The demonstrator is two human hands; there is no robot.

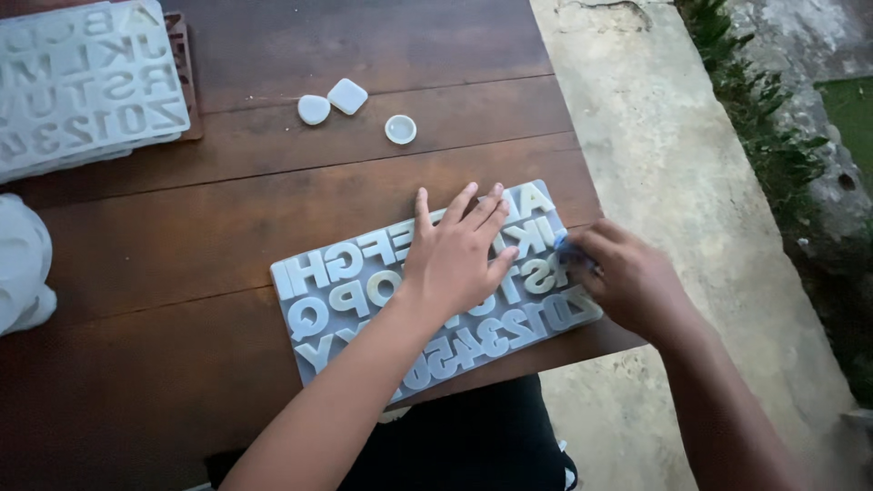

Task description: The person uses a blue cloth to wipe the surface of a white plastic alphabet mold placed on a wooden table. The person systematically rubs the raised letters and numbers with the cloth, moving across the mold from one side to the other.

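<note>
Setting: dark wooden table outdoors, beside a concrete ledge with greenery along it.
Mould: a pale, translucent tray mould with letter and number cavities lay flat and slightly askew near the table's front edge, its right end close to the corner.
Left hand: the left hand lay palm down on the mould's middle, fingers spread and flat, gripping nothing; judged to be pinning the flexible tray so it would not slide or lift.
Right hand: the right hand was curled at the mould's right end, fingers closed round a small pale-blue piece pressed against the tray's edge cavities; what the piece was could not be told.
Spare moulds: a stack of similar letter moulds sat at the far left corner, well apart from the hands.
Small pieces: two white pads touching each other and a little round cap lay beyond the mould, out of the working area.
Left edge: a white crumpled object, only partly in view.
</note>
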